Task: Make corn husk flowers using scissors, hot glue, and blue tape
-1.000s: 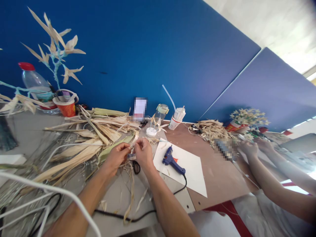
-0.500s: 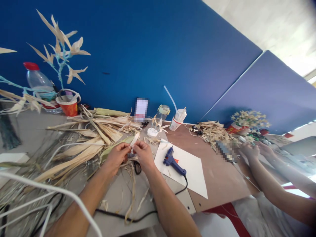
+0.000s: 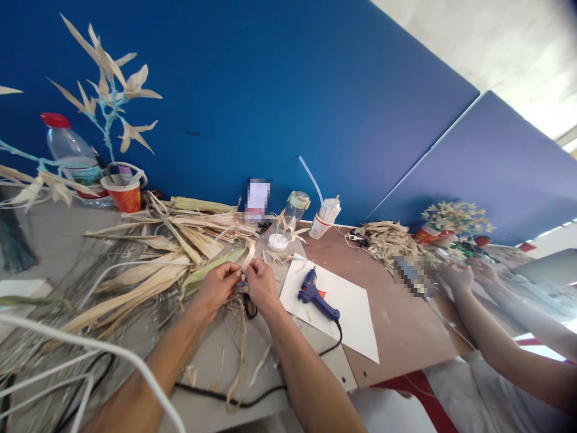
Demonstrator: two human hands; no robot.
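My left hand (image 3: 220, 288) and my right hand (image 3: 262, 287) meet over the table, thumbs and fingertips pinched together. Between them a small pale piece of corn husk (image 3: 249, 254) sticks up, its lower end hidden by my fingers. Just below the hands a black loop (image 3: 250, 307), perhaps a scissors handle, shows in part. Long dry corn husks (image 3: 157, 273) lie spread to the left of my left hand. Right of my right hand, a blue glue gun (image 3: 311, 291) rests on a white sheet (image 3: 356, 319), apart from the hand.
White wires (image 3: 130, 355) arch up at the near left. A black cord (image 3: 225, 394) crosses the table below my forearms. Behind stand a red paper cup (image 3: 125, 197), a plastic bottle (image 3: 72, 153), husk flowers (image 3: 108, 78) and a white cup (image 3: 322, 222). Another person's arms (image 3: 491, 337) work at right.
Both hands keep their pinch on the husk piece and have shifted very slightly. The husk now leans a little more to the right and shows less above the fingers.
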